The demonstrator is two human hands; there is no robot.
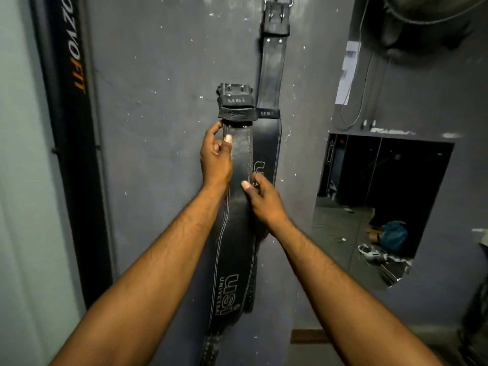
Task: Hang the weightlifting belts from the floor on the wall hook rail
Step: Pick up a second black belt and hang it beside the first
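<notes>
Both the left hand (216,157) and right hand (260,198) grip the upright belt (237,220), buckle end up.

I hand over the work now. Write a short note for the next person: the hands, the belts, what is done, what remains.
Left hand grips the held belt just under its buckle. Right hand grips it lower down.
The hung belt hangs on the wall behind, with its buckle at the top edge.
Done: one belt is up.
Left: hook the held belt on the rail, which is cut off above. The floor is not visible, so check it for more belts.
</notes>
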